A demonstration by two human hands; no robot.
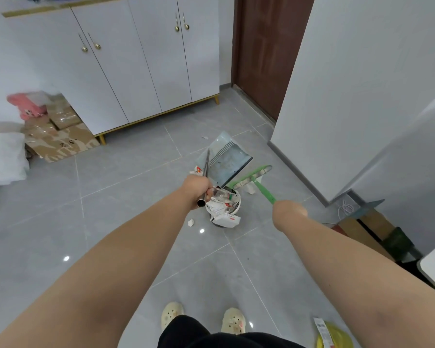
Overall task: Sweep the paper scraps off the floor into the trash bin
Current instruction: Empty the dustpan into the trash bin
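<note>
L hand (pixel 196 188) grips dustpan (pixel 226 159) pole, tipped over full trash bin (pixel 224 204); R hand (pixel 288 212) grips green broom (pixel 251 178). Scraps (pixel 191 222) on floor w/ bin overflowing, more may spill

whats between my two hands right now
In the head view, the trash bin, stuffed with paper scraps, sits on the floor between the left hand and the right hand, slightly nearer the left.
</note>
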